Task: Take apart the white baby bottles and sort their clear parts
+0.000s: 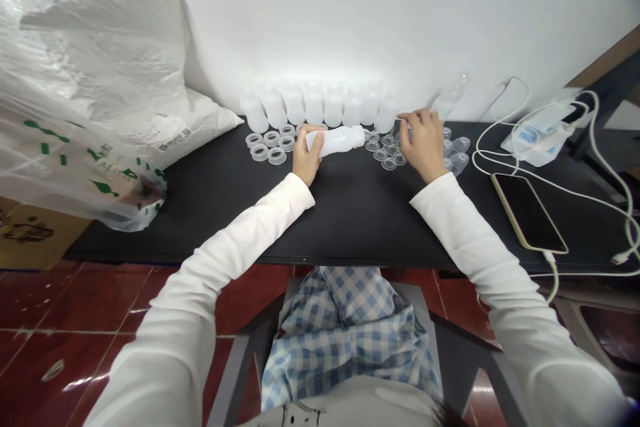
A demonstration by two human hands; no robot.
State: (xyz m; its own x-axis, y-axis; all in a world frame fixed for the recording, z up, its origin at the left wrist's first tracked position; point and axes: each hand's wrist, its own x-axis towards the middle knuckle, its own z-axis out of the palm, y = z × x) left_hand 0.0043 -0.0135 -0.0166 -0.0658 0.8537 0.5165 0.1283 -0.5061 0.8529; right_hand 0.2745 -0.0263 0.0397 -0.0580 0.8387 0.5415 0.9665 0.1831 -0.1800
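Observation:
My left hand is closed around a white baby bottle, tilted nearly flat, with its neck toward the right. A clear teat lies right by the neck; whether it touches the bottle I cannot tell. Over the right edge of a group of clear bottle teats hovers my right hand, thumb and index finger apart and pointing left. Clear screw rings lie in a cluster left of my left hand. Behind both hands, several white bottles stand along the wall.
An assembled bottle with a teat stands behind my right hand, and clear domed caps lie to its right. Farther right are a phone, white cables and a power strip. Big plastic bags fill the left side.

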